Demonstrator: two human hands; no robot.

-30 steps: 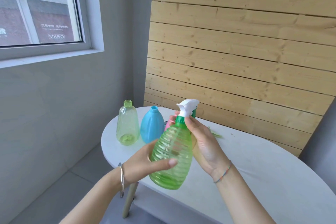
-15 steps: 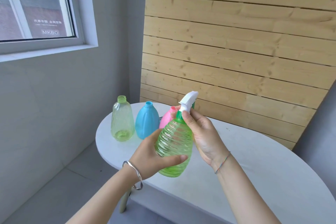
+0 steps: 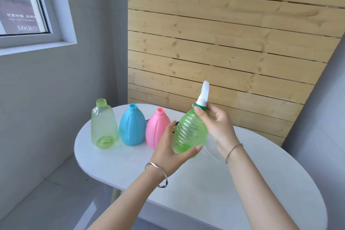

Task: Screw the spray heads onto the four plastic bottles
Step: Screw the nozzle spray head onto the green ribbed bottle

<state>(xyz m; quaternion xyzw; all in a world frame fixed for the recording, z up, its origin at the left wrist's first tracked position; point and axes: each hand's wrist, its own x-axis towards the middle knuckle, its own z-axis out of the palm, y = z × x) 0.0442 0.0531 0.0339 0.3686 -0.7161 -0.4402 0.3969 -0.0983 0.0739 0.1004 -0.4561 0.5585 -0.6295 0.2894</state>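
Note:
A ribbed green bottle (image 3: pixel 190 132) is held above the white table (image 3: pixel 205 183), tilted slightly right. My left hand (image 3: pixel 168 147) cups its lower body. My right hand (image 3: pixel 216 125) pinches the green collar of the white spray head (image 3: pixel 203 93) that sits on its neck. To the left, three bottles stand upright in a row with bare necks: a pale green bottle (image 3: pixel 103 125), a blue bottle (image 3: pixel 132 126) and a pink bottle (image 3: pixel 157 129). A dark object behind the pink bottle is mostly hidden.
A wooden slat wall (image 3: pixel 224 43) rises right behind the table. A grey wall with a window (image 3: pixel 20 3) is at the left, and grey floor tiles (image 3: pixel 37 201) lie below the table's left edge.
The view has shifted left, so the held bottle sits further right and all three bare bottles show. The spray head has turned from pointing left to nearly end-on. Both hands keep their hold.

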